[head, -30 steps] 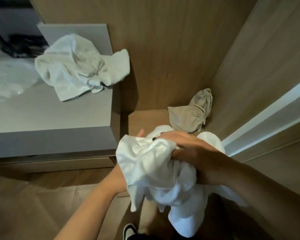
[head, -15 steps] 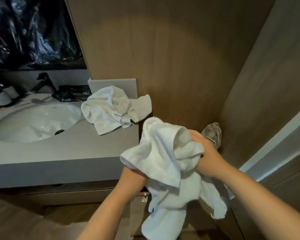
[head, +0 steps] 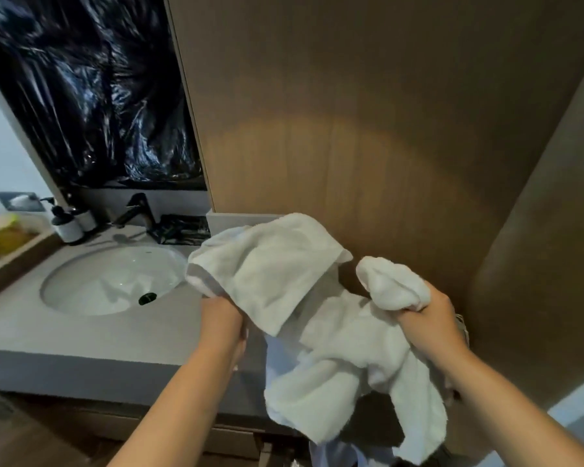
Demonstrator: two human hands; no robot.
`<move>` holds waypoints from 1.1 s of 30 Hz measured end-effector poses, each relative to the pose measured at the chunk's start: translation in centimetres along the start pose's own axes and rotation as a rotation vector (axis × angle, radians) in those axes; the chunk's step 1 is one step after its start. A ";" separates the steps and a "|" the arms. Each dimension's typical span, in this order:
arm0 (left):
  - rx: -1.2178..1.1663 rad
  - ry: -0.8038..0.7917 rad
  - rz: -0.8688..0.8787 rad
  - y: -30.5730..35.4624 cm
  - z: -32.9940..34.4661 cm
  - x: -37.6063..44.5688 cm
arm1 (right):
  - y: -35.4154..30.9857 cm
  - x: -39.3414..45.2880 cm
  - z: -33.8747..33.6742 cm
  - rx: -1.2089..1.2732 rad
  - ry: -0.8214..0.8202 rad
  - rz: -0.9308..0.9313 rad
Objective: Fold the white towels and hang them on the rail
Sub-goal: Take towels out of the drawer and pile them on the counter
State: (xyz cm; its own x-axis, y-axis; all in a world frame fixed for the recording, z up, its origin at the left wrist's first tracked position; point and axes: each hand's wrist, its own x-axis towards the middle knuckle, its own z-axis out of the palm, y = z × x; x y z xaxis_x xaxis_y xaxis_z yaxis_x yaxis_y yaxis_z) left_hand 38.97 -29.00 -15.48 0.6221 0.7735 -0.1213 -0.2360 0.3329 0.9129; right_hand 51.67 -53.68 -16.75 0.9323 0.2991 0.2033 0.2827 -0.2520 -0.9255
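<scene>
Both hands grip one white towel (head: 334,335) in front of the person, above the right end of the desk (head: 91,332). The left hand (head: 221,318) is closed around a bunch of cloth at the towel's left part, its fingers hidden under a flap that rises and spreads toward 11 o'clock. The right hand (head: 429,315) is fisted on a rolled corner that pokes up toward 11 o'clock from the fist. Between the hands the towel stretches roughly from 9 to 3 o'clock, crumpled, and the rest hangs toward 6 o'clock in two uneven lobes; its lowest edge is cut off by the frame's bottom.

At 9 o'clock from the left hand a white sink (head: 112,281) is set into the grey desk, a dark drain in it. Behind it stands a dark faucet (head: 135,210), with pump bottles (head: 70,224) at 10 o'clock; any label on them is too small to read. Black crinkled plastic sheet (head: 91,96) covers the wall above. A wooden panel (head: 368,129) fills 12 to 3 o'clock. No writing is legible anywhere.
</scene>
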 end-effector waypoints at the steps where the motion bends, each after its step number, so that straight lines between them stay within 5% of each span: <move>1: -0.002 0.003 0.060 0.9 0.4 0.8 | -0.2 0.7 -0.3 0.009 0.024 0.001; 12: 0.218 0.192 0.320 11.3 2.4 9.7 | 0.1 4.8 -1.8 -0.039 0.068 -0.007; 15: 0.322 0.124 0.490 13.2 4.1 11.6 | -0.2 5.8 -1.0 -0.002 0.077 0.007; 19: 0.828 0.200 0.861 14.5 4.7 15.5 | -1.5 7.6 1.5 -0.103 0.090 -0.011; 21: 0.845 0.181 0.950 14.4 4.6 17.6 | -2.2 8.4 3.2 -0.089 0.081 -0.024; 24: 0.905 0.007 0.940 12.1 4.8 20.6 | -3.4 9.5 6.1 -0.048 0.107 -0.056; 29: 1.173 -0.866 0.519 4.7 3.4 26.0 | -5.1 11.2 10.9 -0.068 0.169 -0.070; 31: 1.260 -0.873 0.561 3.0 1.4 28.4 | -5.2 11.6 12.1 -0.108 0.204 -0.058; 33: 1.275 -0.708 0.763 2.3 -0.7 30.6 | -4.6 11.9 13.1 -0.139 0.238 -0.035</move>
State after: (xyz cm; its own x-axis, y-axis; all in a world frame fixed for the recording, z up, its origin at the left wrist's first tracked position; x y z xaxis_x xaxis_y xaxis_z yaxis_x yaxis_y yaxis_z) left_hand 56.90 -4.18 -17.33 0.9385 0.0358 0.3435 -0.1232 -0.8944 0.4299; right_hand 58.49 -36.85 -14.23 0.9437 0.0894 0.3185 0.3282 -0.3737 -0.8676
